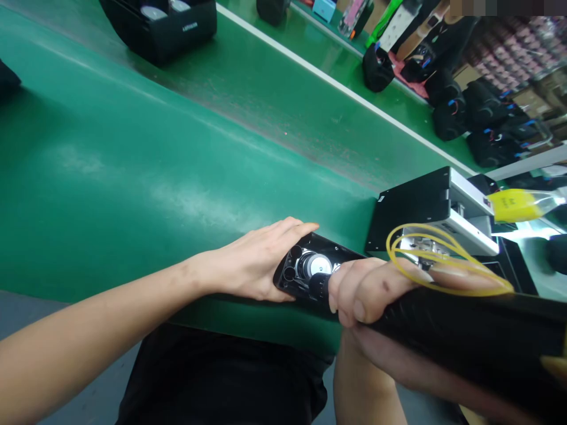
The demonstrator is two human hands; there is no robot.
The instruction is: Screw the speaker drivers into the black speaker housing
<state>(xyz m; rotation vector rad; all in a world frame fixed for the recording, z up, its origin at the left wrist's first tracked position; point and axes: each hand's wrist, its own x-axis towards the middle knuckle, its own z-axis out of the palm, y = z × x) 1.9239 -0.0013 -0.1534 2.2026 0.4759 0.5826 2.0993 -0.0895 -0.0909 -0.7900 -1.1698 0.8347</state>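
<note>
A black speaker housing (310,268) with a round silver driver inside lies at the near edge of the green conveyor belt (177,147). My left hand (252,260) lies flat against its left side, fingers stretched along the top edge. My right hand (367,289) is closed around a long black tool (465,336) whose tip points into the housing. Yellow rubber bands (443,260) loop over the right hand's fingers.
A black and silver fixture (434,206) stands just right of the housing, with a yellow tag (514,203) beside it. Another black speaker unit (163,23) rides the belt at the far left. Several black speaker parts (478,112) lie beyond the white belt edge.
</note>
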